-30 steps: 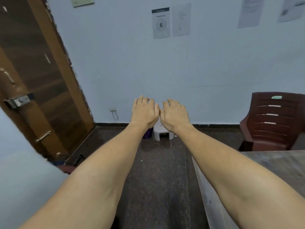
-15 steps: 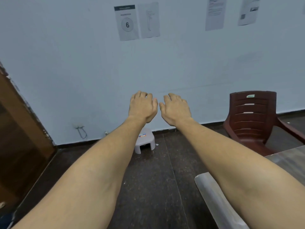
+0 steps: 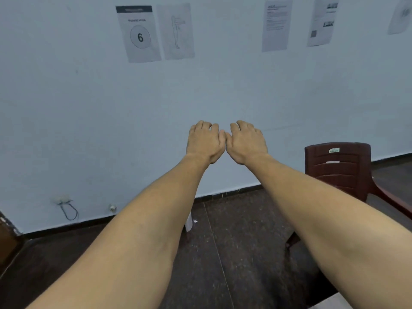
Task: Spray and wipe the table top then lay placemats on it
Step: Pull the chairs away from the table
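Note:
Both arms stretch straight out in front of me at chest height. My left hand (image 3: 206, 141) and my right hand (image 3: 246, 141) are side by side, palms down, thumbs touching, fingers curled slightly forward. Neither hand holds anything. Only a pale corner of the table top (image 3: 330, 303) shows at the bottom right edge, partly behind my right forearm. No spray bottle, cloth or placemat is in view.
A dark red plastic chair (image 3: 338, 168) stands at the right against the pale blue wall. A small white stool (image 3: 189, 221) is mostly hidden behind my left forearm. Paper sheets (image 3: 138, 34) hang on the wall. The floor is dark stone; a brown door edge (image 3: 6, 241) sits far left.
The view has swung right and upward: the door has slid out at the left, the table has dropped almost out of view, and the hands stay together, raised in front.

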